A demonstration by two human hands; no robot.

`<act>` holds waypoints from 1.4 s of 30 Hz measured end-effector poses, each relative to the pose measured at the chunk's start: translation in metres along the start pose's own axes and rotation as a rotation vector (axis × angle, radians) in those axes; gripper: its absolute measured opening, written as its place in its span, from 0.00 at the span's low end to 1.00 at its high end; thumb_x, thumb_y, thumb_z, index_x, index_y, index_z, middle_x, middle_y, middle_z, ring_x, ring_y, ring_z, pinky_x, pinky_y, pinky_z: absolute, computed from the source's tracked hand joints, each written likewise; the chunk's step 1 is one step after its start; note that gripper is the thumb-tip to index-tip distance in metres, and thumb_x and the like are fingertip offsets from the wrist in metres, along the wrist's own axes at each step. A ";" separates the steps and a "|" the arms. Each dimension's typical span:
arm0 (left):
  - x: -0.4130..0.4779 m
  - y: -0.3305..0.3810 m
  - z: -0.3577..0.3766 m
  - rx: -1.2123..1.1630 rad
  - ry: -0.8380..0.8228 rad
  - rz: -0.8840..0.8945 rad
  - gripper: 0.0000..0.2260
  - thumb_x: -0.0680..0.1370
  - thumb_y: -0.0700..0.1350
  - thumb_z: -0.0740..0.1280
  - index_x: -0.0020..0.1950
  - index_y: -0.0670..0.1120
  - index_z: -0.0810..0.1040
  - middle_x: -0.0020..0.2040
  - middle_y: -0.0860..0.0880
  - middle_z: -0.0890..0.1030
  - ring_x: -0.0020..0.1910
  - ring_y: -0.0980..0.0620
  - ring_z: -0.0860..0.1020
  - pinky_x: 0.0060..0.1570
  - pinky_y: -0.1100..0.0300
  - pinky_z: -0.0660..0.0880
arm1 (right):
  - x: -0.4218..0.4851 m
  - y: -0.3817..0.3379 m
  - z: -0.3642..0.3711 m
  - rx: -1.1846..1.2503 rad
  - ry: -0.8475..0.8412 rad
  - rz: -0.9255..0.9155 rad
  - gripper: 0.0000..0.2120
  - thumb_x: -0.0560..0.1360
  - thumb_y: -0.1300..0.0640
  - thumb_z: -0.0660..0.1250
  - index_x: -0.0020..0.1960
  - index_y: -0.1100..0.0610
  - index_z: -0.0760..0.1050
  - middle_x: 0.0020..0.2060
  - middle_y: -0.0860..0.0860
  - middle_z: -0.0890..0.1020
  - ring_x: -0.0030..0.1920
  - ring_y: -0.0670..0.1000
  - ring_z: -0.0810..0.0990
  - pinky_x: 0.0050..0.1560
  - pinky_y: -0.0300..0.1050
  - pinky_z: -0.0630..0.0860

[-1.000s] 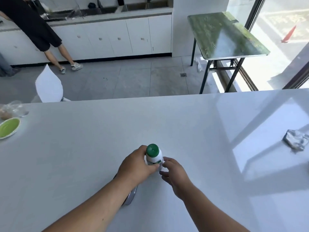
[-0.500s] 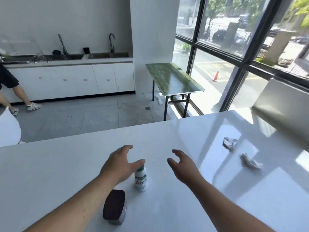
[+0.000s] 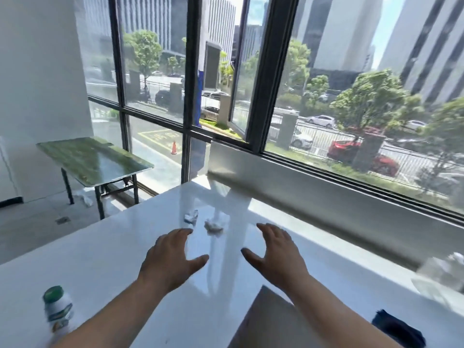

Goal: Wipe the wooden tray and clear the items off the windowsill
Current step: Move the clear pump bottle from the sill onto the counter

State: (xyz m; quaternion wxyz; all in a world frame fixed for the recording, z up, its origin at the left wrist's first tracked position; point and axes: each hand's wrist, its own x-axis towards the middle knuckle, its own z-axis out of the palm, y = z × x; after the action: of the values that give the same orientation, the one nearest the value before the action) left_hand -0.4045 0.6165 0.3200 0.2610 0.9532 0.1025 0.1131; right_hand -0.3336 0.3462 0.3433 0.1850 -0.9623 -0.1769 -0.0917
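Observation:
Both hands hover over the white counter, fingers spread and empty. My left hand is left of centre, my right hand beside it. Just beyond the fingertips lie two crumpled paper wads. A small white bottle with a green cap stands at the lower left, apart from my left arm. A brownish flat corner, possibly the wooden tray, shows under my right forearm. The windowsill runs along the right below the window; no items on it are visible here.
A dark blue cloth lies at the lower right. A clear plastic wrapper or bag sits at the right edge. A green-topped folding table stands on the floor to the left. A window pane is open outward.
My hands let go of the green-capped bottle and opened. The view swung right toward the window; the bottle now stands at the lower left, and the paper wads lie straight ahead.

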 end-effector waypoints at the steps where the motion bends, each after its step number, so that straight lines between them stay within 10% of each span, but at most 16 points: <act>1: 0.003 0.023 0.010 0.003 -0.012 0.038 0.40 0.71 0.73 0.67 0.78 0.55 0.67 0.78 0.54 0.71 0.75 0.47 0.68 0.69 0.48 0.71 | -0.011 0.023 -0.012 0.008 0.017 0.043 0.44 0.72 0.25 0.57 0.81 0.46 0.60 0.79 0.46 0.67 0.79 0.51 0.63 0.78 0.51 0.64; 20: -0.056 0.535 0.319 -0.018 -0.390 0.545 0.37 0.74 0.70 0.67 0.79 0.57 0.64 0.78 0.57 0.68 0.77 0.53 0.64 0.70 0.50 0.70 | -0.253 0.517 -0.213 -0.043 0.228 0.698 0.37 0.75 0.30 0.61 0.77 0.49 0.67 0.74 0.48 0.74 0.74 0.55 0.68 0.71 0.54 0.69; 42: 0.130 0.713 0.486 -0.034 -0.483 0.729 0.38 0.72 0.69 0.70 0.77 0.56 0.67 0.75 0.54 0.73 0.73 0.48 0.70 0.66 0.50 0.72 | -0.141 0.696 -0.237 -0.057 0.299 0.915 0.38 0.74 0.29 0.63 0.77 0.48 0.67 0.74 0.46 0.72 0.74 0.53 0.66 0.71 0.53 0.69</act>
State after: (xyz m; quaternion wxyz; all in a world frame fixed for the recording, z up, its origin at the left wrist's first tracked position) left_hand -0.0522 -0.1821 0.3047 0.2362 0.9218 -0.3063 -0.0265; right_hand -0.2292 -0.3941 0.3002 0.2035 -0.9223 0.2957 -0.1432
